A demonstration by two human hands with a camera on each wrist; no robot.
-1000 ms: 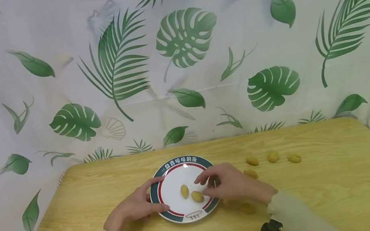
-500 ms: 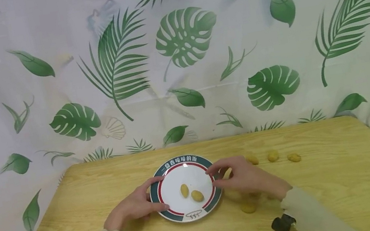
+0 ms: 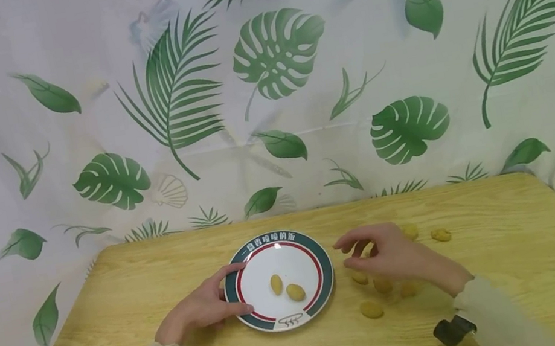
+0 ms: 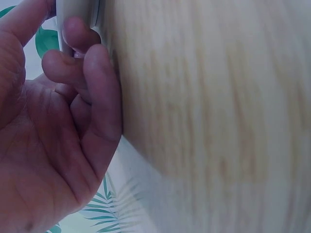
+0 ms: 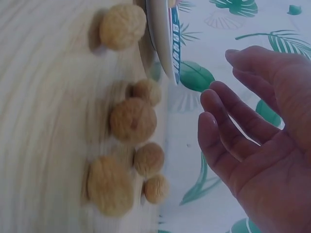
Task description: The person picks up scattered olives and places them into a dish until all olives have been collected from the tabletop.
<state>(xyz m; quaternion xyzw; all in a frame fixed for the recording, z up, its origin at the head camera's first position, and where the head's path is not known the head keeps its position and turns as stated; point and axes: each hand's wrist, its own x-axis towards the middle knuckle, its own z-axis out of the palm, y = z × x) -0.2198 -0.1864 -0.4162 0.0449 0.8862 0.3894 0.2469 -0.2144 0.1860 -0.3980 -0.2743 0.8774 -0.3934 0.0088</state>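
My left hand (image 3: 197,306) grips the left rim of a round white plate (image 3: 298,261) with a dark green border and a red ring. Its thumb and index finger lie on the rim; in the left wrist view the other fingers curl against the plate's underside. Two walnuts, one upright oval walnut (image 3: 276,284) and a second walnut (image 3: 295,292), lie on the plate. To the right of it, my right hand (image 3: 387,252) hovers above the table with fingers loosely bent and nothing held. Several loose walnuts (image 5: 133,120) lie below and around it, some partly hidden by the hand.
The wooden table (image 3: 128,302) carries everything. One walnut (image 3: 371,309) lies nearest the front, another walnut (image 3: 441,235) farthest right. A white leaf-patterned cloth (image 3: 296,151) hangs behind the table's back edge.
My right hand has drawn away from over the plate to the right, above the loose walnuts. The left hand, the plate and the two walnuts on it stay in place.
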